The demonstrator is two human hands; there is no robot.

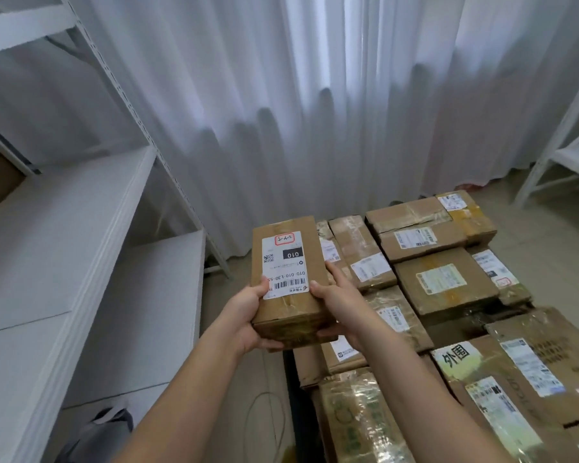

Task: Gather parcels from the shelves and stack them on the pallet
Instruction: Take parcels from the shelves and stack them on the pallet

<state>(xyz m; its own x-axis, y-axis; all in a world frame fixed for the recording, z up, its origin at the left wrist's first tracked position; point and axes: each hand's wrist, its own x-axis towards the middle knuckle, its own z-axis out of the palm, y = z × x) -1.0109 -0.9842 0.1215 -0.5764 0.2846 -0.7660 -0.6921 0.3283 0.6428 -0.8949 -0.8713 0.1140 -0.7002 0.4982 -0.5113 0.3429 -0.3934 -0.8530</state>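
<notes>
Held parcel (288,282): brown taped carton, white label up, level, gripped at its near end in my two hands.
Stacked parcels (445,279): taped cartons, flat, side by side.

This is a small storeroom or parcel depot. White metal shelves (81,228) stand on the left, and another white rack (569,155) stands on the right. On the floor many brown cardboard parcels (445,282) lie close together in rows, each with tape and a printed shipping label (440,279) with barcodes. Long white curtains (315,111) cover the back wall.
</notes>
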